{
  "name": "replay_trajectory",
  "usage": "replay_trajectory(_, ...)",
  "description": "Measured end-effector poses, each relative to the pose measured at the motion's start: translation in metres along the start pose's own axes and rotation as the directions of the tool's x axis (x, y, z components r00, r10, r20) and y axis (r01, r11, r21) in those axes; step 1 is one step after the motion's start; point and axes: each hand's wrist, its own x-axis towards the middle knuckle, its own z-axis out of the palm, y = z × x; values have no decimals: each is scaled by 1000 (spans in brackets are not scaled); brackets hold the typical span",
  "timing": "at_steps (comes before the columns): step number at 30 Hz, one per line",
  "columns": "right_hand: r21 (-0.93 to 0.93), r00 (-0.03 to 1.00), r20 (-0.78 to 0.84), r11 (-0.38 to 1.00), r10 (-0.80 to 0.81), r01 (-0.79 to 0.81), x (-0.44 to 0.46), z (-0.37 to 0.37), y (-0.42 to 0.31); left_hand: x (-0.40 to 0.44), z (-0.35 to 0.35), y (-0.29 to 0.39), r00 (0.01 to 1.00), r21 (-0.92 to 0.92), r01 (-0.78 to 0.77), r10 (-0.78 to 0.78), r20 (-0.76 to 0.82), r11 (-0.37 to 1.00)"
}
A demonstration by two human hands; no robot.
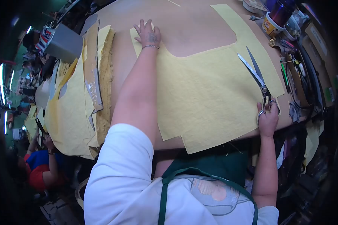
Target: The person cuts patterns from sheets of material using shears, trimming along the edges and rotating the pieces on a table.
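Note:
A large yellow cut piece of material [206, 90] lies flat on the brown work table [191, 22], with a deep notch at its far side. My left hand [149, 34] rests with fingers spread on its narrow far-left strip. Near the right front corner, my right hand [268, 119] is wrapped around the handles of large metal scissors [258, 74]. Their blades stand apart, pointing away from me, above the right part of the yellow piece. Whether the blades touch the material I cannot tell.
Left of my arm lie stacked yellow pieces [73, 112] and a worn brown pattern strip [91, 67], near a grey box [64, 43]. At right stand a labelled tub [272, 25] and a cardboard box [319, 45]. A person in red and blue [39, 168] works at lower left.

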Motion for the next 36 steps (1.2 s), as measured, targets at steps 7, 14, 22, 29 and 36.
replay_trajectory(7, -43, 996, 80, 998, -48, 52, 25, 0, -1, -214, -120, 62, 832, 13, -231, 191, 521, 973)
replay_trajectory(14, -124, 975, -57, 970, -216, 208, 83, -15, -1, -298, -147, 75, 620, -251, -462, 512, 594, 851)
replay_trajectory(22, 495, 557, 792, 796, -248, -349, -104, -89, -35, -327, -166, 35, 781, -201, -440, 483, 396, 875)
replay_trajectory(29, 86, -107, 954, 595, -281, -799, -140, -107, -13, -324, -166, 30, 886, -216, -371, 414, 210, 903)
replay_trajectory(36, 86, -121, 944, 583, -306, -808, -142, -78, -26, -320, -165, 36, 825, -563, 368, 19, 564, 740)
